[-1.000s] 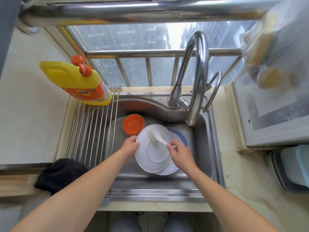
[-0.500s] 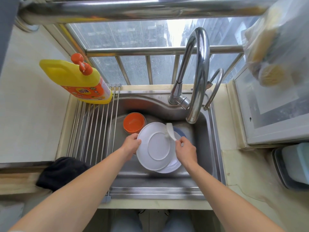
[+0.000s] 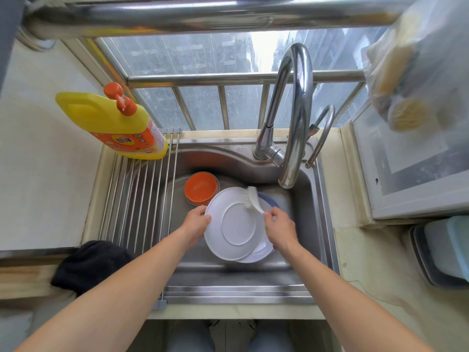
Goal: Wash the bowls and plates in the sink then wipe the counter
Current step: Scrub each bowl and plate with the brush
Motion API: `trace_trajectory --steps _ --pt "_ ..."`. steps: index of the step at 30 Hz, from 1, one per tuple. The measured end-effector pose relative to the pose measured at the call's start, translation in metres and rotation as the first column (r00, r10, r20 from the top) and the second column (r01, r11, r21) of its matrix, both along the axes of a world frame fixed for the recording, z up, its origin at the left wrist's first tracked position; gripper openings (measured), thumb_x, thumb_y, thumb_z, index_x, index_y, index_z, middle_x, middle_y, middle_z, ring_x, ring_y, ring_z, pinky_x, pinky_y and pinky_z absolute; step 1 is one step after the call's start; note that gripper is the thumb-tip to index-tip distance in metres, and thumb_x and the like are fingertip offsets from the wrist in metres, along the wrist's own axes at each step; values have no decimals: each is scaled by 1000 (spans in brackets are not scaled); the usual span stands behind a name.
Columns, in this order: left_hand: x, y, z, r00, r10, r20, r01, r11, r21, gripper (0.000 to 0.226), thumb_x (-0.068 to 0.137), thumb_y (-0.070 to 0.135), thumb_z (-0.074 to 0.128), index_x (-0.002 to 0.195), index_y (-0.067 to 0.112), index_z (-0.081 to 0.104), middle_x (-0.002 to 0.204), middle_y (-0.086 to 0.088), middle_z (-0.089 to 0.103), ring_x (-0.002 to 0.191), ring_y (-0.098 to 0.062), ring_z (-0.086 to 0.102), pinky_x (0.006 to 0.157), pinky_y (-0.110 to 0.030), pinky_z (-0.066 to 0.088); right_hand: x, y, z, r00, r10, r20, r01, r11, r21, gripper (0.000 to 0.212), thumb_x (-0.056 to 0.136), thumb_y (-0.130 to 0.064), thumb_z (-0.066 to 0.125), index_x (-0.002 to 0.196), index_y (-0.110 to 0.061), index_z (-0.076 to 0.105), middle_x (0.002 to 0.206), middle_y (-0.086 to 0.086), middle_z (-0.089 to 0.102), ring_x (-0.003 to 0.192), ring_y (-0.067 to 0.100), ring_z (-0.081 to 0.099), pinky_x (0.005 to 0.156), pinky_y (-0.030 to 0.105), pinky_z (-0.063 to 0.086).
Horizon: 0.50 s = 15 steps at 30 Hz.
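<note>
Right, my left hand grips the rim of a white plate, turned bottom-up so its raised round foot ring faces me, held over the stainless steel sink. My right hand pinches the handle of a white dish brush, bristles touching the plate's upper edge. Under it lies a second white plate, and a blue plate peeks out behind that: three plates I can count. Just beside them sit orange bowls, glossy and round, stacked, though the number I cannot tell. Above curve two chrome taps, the big gooseneck faucet and a thin one. A tiny stamp on the sink ledge is too small to read. On the roll-up rack of steel rods stands a yellow detergent bottle with an orange pump and an orange label, its print not legible. A black cloth slumps at the rack's near end. Sponges in a clear bag hang at the upper right.
</note>
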<state>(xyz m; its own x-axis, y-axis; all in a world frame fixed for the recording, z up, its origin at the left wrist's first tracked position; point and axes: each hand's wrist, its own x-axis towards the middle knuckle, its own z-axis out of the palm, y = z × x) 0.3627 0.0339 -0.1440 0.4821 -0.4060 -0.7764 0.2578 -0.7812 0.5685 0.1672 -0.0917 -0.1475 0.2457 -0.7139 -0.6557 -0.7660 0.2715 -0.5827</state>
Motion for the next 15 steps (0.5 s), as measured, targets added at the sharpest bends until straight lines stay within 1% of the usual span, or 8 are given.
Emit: trace_trajectory --steps 3,4,6,8,10,12,13,15 --pt "0 1 0 1000 -2 -1 2 1000 -21 26 99 2 45 110 13 65 112 -16 69 97 -31 67 79 -41 56 -9 -4 -4 972 -79 -221 85 996 18 27 101 -31 40 98 -14 60 98 10 62 84 31 63 66 39 59" --pt "0 1 -1 1000 -4 5 4 1000 -23 25 99 3 46 109 14 66 112 -16 69 96 -30 67 79 -41 56 -10 -4 -6 980 -85 -181 91 996 25 27 101 -31 41 96 -13 59 95 8 62 80 30 61 61 37 57" --pt "2 0 -1 1000 -7 11 7 1000 -24 25 99 3 46 108 16 66 112 -15 69 95 -28 67 78 -40 56 -5 0 -5 996 -86 32 83 994 64 27 99 -34 45 86 -12 53 76 3 56 63 22 48 47 26 41" --pt "2 -1 -1 1000 -16 9 17 1000 -22 25 99 4 46 110 15 65 112 -14 69 94 -27 67 76 -38 56 -2 5 -2 989 -25 142 14 997 74 28 97 -39 48 80 -17 51 67 -1 51 58 18 42 50 26 35" --pt "1 0 0 1000 -20 6 20 1000 -14 25 100 4 46 112 14 65 112 -13 69 97 -29 67 77 -39 56 -2 5 -5 998 -45 40 44 999 24 28 99 -36 45 81 -17 55 75 4 59 66 25 54 55 30 45" --pt "-1 0 -1 1000 -7 1 7 1000 -17 26 100 3 45 112 13 65 112 -14 69 94 -27 67 75 -37 55 -6 4 -8 982 -106 -158 105 994 -12 29 101 -32 40 89 -13 59 89 10 63 81 33 62 66 38 56" --pt "-1 0 -1 1000 -3 0 3 1000 -18 26 101 2 44 113 13 65 112 -14 69 92 -25 66 73 -35 54 -7 5 -8 979 -109 -171 106 994 -26 29 100 -32 40 87 -15 58 89 9 63 82 33 62 70 42 58" --pt "0 0 -1 1000 -1 5 1 1000 -12 27 101 2 44 115 13 64 112 -13 69 91 -24 65 73 -34 55 -2 8 -6 998 -66 -1 66 998 -7 29 98 -35 44 75 -20 51 75 4 58 68 24 54 60 40 53"
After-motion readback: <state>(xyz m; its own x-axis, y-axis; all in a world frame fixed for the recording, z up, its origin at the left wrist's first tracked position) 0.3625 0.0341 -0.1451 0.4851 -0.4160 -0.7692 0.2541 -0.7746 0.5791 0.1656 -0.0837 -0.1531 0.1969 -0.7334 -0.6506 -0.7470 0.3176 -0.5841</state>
